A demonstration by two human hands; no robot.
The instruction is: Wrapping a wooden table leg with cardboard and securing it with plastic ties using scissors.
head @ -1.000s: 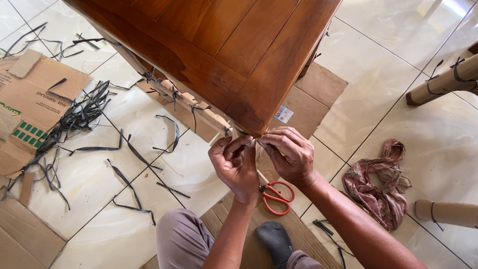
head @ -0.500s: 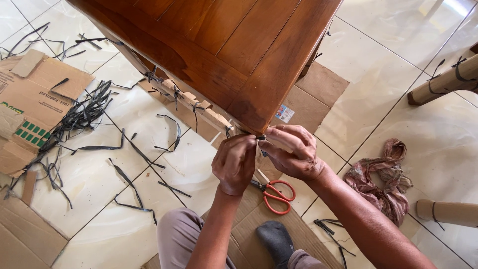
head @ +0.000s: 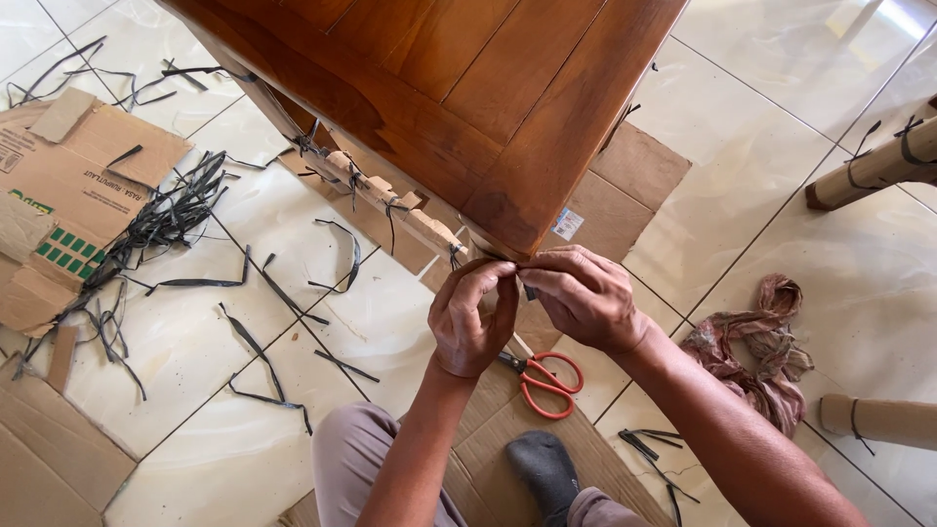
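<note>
Both hands, left hand (head: 473, 317) and right hand (head: 584, 296), meet fingertip to fingertip, pinching a black strap (head: 528, 290) under the wooden table's corner (head: 508, 229).

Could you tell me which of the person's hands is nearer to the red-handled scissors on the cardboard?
Left. The left hand hangs directly above the scissors' blades, close to them; the right hand sits higher, beyond the handles, by the table corner.

Table (head: 468, 88) stands on floor (head: 781, 107). Scissors (head: 547, 379) on cardboard (head: 508, 429) below its corner. Strap scraps (head: 156, 224) left; cloth (head: 756, 356) right of scissors.
</note>
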